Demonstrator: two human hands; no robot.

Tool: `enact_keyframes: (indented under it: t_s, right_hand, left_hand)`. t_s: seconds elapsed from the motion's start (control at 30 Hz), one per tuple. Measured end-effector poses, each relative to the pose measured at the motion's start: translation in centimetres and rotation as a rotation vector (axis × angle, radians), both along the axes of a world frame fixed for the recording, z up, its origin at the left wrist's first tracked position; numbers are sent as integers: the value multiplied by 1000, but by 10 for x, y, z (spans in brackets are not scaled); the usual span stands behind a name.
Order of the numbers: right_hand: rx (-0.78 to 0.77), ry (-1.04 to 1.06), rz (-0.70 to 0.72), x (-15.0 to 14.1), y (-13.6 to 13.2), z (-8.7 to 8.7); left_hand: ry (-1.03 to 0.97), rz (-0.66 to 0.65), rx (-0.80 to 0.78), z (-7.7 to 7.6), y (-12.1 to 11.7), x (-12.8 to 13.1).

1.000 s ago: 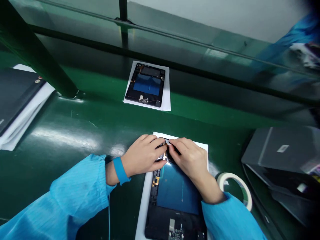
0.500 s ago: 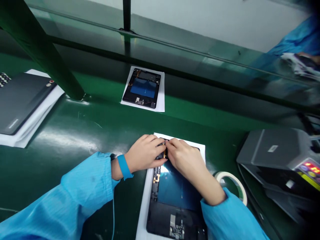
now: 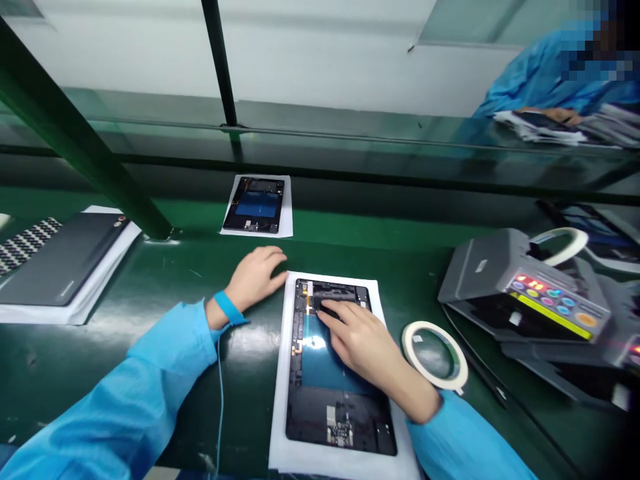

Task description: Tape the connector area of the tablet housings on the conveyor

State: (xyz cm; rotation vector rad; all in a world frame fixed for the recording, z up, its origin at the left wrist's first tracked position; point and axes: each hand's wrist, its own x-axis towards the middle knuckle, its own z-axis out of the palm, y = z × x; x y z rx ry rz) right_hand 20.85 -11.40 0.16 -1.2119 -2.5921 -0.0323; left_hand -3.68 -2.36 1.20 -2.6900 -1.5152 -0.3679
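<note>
An opened tablet (image 3: 306, 417) lies on white paper (image 3: 280, 440) in front of me, its dark inner parts, bluish panel and small circuit boards exposed. My right hand (image 3: 357, 337) is over its upper part, fingers stretched out, the tips at the black area beside a white and orange flex strip (image 3: 309, 297). Nothing shows in that hand, though its palm side is hidden. Just off the paper's upper left corner, my left hand (image 3: 256, 277) has its fingers apart and holds nothing. A blue band (image 3: 230, 309) with a thin cord circles the left wrist.
A second opened tablet (image 3: 257, 207) lies on paper farther back. Grey tape dispensers (image 3: 480, 280) with a lit panel and a cream tape roll (image 3: 407, 340) stand right. A closed grey tablet (image 3: 75, 260) rests on papers left, near a green post (image 3: 125, 193). Someone in blue (image 3: 530, 80) is beyond the ledge.
My left hand has left the tablet and moved left, its fingers now spread. My right hand's fingers have straightened, slightly lower on the tablet. The camera view has shifted and levelled.
</note>
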Motion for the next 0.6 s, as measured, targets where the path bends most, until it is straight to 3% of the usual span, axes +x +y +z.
enact_keyframes:
  t_s: [0.13,0.27,0.4,0.6]
  right_hand:
    - [49,209,-57,28,-10,-18]
    - [46,314,-45,35,-7,-24]
    - [46,315,-23,34,-5,-21]
    - [35,268,-22,36,-7,-15]
  left_hand:
    - [195,109,-34,17,50,-31]
    - [396,194,-137,32,82,-54]
    - [535,242,-226,42,97,-64]
    - [637,229,-260,46,100,-68]
